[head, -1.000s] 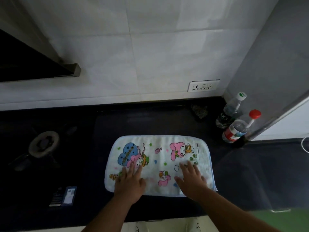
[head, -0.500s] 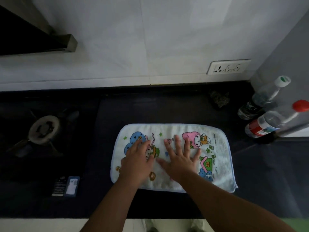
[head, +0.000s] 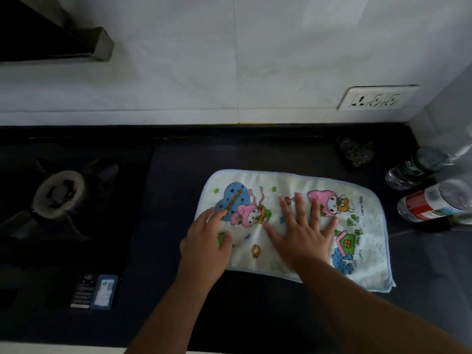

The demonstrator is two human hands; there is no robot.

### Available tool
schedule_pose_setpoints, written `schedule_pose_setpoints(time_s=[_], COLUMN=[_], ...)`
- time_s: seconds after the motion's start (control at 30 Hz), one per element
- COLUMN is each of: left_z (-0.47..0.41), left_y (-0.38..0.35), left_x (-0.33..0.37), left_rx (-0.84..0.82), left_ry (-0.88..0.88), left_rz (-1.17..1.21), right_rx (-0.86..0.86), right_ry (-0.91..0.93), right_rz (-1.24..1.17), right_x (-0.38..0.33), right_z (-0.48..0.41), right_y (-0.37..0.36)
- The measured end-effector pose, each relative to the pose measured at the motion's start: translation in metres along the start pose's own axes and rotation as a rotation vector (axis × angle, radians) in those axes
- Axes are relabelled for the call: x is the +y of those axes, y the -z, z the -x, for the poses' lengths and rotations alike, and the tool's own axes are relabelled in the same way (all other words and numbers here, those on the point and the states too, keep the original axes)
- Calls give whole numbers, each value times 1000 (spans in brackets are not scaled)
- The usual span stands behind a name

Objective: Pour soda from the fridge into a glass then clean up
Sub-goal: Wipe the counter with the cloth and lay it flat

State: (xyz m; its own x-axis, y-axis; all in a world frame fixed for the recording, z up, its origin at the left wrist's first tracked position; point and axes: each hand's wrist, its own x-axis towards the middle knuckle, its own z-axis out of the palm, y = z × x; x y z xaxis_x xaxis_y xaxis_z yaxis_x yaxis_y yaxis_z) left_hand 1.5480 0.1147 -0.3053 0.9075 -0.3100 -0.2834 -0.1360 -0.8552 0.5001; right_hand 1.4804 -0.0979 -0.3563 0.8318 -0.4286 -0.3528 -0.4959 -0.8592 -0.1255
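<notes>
Towel (head: 362,254): lay flat on desk (head: 255,154). Right hand (head: 304,238), fingers (head: 299,208) spread, pressed its middle. Left hand (head: 204,244), fingers close together, pressed its left edge. Probably blotting spilled soda.

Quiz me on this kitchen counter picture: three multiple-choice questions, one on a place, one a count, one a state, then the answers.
1. Where is the gas burner relative to the towel?
A. left of it
B. right of it
C. on top of it

2. How many bottles are right of the towel?
A. one
B. two
C. four

3. How does the towel lie?
A. spread flat on the counter
B. bunched into a ball
C. hanging on the wall

Answers:
1 A, the burner is at the counter's left end.
2 B, one is red-labelled and one dark-labelled.
3 A, the left hand and right hand rest on its flat surface.
</notes>
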Motion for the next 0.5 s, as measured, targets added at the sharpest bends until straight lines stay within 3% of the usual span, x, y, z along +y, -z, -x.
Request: schedule_pose_setpoints(time_s=[0.27, 0.5], left_z=[-44, -75], left_y=[21, 24], left_x=[-4, -14], left_rx=[39, 36], left_ry=[-15, -36], left_rz=[23, -9], right_rx=[74, 91], right_ry=[-31, 103], right_rz=[-7, -5], right_x=[-11, -67], right_z=[-65, -107], right_y=[10, 10])
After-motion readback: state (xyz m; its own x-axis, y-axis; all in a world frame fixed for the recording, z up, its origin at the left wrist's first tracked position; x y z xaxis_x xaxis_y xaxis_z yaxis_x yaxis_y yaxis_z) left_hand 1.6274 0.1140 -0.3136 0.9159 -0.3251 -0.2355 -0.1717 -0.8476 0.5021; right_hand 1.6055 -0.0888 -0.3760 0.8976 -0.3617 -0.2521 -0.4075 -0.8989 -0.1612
